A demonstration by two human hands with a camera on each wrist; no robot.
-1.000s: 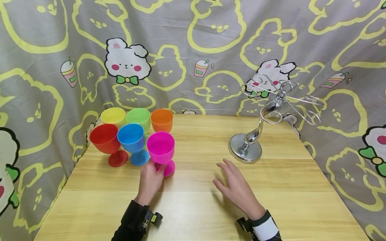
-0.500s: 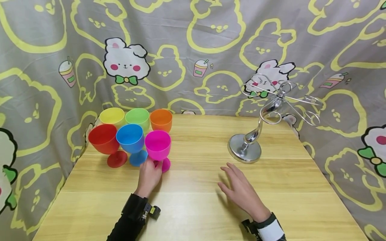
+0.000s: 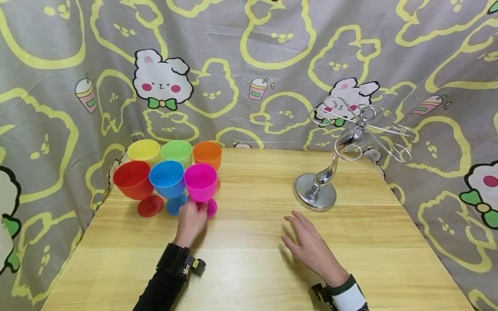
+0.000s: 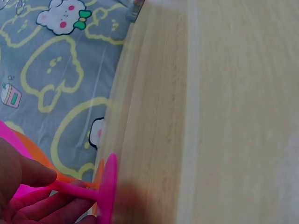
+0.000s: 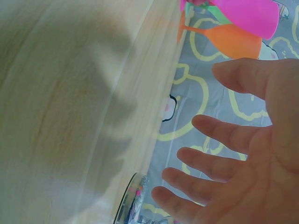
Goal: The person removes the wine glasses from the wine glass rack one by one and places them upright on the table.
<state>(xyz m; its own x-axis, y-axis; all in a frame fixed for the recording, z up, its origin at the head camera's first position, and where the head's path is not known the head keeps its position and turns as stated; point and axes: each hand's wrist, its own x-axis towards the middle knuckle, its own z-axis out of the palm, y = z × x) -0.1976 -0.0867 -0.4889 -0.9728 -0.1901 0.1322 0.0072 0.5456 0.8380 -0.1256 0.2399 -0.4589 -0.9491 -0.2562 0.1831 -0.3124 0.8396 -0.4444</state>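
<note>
My left hand (image 3: 191,222) grips the stem of a pink goblet (image 3: 200,182), thumb and fingers round it below the bowl. In the left wrist view the goblet's round foot (image 4: 108,189) shows beside the fingers. To its left a blue goblet (image 3: 167,179) and a red goblet (image 3: 133,179) stand upright. Behind this row are yellow (image 3: 144,151), green (image 3: 177,152) and orange (image 3: 207,154) goblets. My right hand (image 3: 313,250) holds nothing, its fingers apart and loosely extended, in front of a chrome stand (image 3: 315,192); the right wrist view shows its palm (image 5: 275,172).
The chrome stand has looped wire arms (image 3: 361,125) spreading from its top, at the table's right side. A grey patterned curtain (image 3: 233,43) hangs behind and beside the wooden table (image 3: 249,276).
My left hand has moved the pink goblet left and away from me, nearer the blue and orange ones. My right hand has shifted slightly right and toward me, then stayed still.
</note>
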